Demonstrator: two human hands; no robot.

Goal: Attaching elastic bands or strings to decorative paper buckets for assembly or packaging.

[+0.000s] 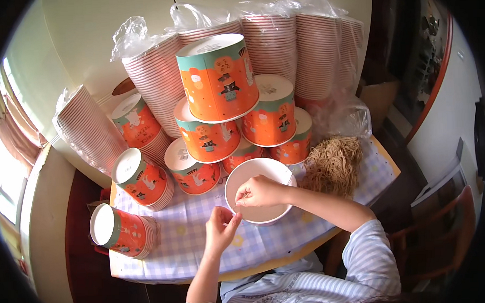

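Right hand reaches into white paper bowl.

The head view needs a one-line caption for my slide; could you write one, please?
Two bare hands, left hand and right hand, at an open white paper bowl beside stacked orange bowls and dry noodles.

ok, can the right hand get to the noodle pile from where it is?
Probably yes. The right hand sits over the open white paper bowl, and the pile of dry noodles lies just beside the bowl on the checked tablecloth, uncovered, with nothing between them.
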